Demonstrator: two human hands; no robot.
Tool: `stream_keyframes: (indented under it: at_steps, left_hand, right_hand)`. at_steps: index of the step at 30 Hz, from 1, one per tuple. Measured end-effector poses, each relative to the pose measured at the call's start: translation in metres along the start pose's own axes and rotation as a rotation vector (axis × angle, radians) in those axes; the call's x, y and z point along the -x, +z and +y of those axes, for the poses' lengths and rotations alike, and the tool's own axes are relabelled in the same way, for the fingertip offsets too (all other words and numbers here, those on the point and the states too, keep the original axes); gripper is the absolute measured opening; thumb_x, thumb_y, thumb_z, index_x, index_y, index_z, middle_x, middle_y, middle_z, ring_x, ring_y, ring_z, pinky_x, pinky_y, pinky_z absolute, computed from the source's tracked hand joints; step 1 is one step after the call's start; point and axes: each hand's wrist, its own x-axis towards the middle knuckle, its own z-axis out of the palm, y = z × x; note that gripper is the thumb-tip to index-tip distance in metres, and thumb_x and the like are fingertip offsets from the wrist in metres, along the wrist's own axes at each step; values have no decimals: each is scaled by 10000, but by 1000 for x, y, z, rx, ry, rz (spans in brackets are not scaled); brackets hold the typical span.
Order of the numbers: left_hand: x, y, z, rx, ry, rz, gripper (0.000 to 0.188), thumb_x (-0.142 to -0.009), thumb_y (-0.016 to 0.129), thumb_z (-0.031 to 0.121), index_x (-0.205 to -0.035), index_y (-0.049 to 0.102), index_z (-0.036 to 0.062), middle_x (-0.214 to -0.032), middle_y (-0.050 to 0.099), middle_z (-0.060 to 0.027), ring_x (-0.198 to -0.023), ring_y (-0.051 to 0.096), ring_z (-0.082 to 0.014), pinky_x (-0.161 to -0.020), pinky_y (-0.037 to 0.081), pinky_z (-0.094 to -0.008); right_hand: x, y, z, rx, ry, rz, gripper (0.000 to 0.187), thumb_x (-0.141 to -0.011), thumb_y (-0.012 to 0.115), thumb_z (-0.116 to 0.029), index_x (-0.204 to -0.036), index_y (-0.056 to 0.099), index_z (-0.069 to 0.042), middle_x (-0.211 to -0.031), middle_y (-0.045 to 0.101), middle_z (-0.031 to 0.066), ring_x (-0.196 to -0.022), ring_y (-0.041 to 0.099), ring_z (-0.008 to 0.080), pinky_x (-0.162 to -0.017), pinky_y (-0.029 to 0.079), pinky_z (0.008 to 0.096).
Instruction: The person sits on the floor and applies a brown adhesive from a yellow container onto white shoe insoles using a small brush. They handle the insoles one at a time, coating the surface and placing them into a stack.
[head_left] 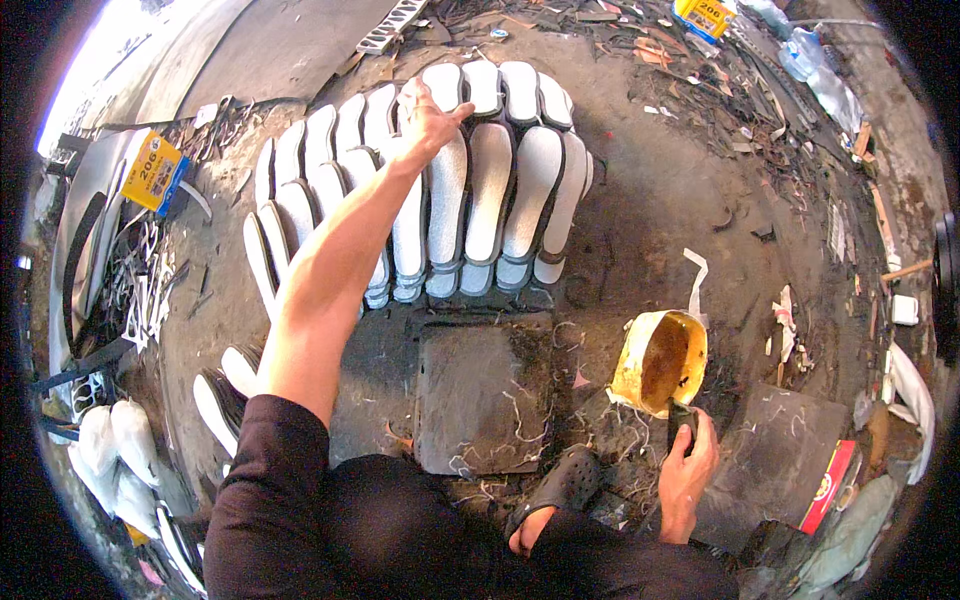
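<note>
White, dark-edged shoe soles stand overlapping in two long rows on the ground in front of me. My left arm stretches across them, and my left hand is at the far row with its fingers spread, over or touching the tops of the soles; the exact contact is hard to see. At the right, a yellow tub holds brown, sticky-looking matter. My right hand is closed around the dark handle of a tool at the tub's near rim; the tool's other end is hidden.
A dark square board lies between me and the soles. More soles rest by my left elbow. A yellow-and-blue box lies at the left among scraps. Another board and a red strip lie at the right.
</note>
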Motion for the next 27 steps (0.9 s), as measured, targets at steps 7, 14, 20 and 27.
stream_keyframes:
  at_steps: [7, 14, 20, 27]
  left_hand:
    - [158, -127, 12, 191, -65, 195, 620, -1008, 847, 323, -1461, 655, -54, -1536, 630, -241, -1392, 631, -366, -1219, 457, -466]
    - [398, -275, -218, -673, -429, 320, 748, -942, 806, 236, -1601, 517, 36, -1620, 526, -290, -1523, 448, -471, -1268, 355, -573]
    - [435, -284, -239, -723, -484, 367, 756, -934, 817, 201, -1614, 501, 113, -1649, 442, -309, -1521, 435, -488, -1287, 333, -587]
    - [428, -280, -167, -446, -351, 557, 658, -883, 828, 123, -1501, 603, 95, -1548, 515, -271, -1471, 473, -466, -1235, 388, -585]
  right_hand:
    - [-34, -27, 0, -12, 103, 17, 401, -1065, 701, -155, -1407, 713, 55, -1397, 742, 277, -1306, 707, 454, -1134, 530, 505]
    - [-127, 43, 0, 54, -163, -47, 339, -1032, 726, -172, -1304, 775, 24, -1168, 787, 296, -1071, 771, 484, -952, 606, 524]
    - [-141, 77, 60, 76, -107, -185, 349, -986, 783, -217, -1254, 792, 6, -1047, 825, 229, -906, 799, 325, -817, 613, 403]
    - [-61, 21, 116, -672, 291, -62, 255, -1049, 762, -209, -1230, 773, -30, -1081, 794, 16, -873, 720, 103, -654, 588, 307]
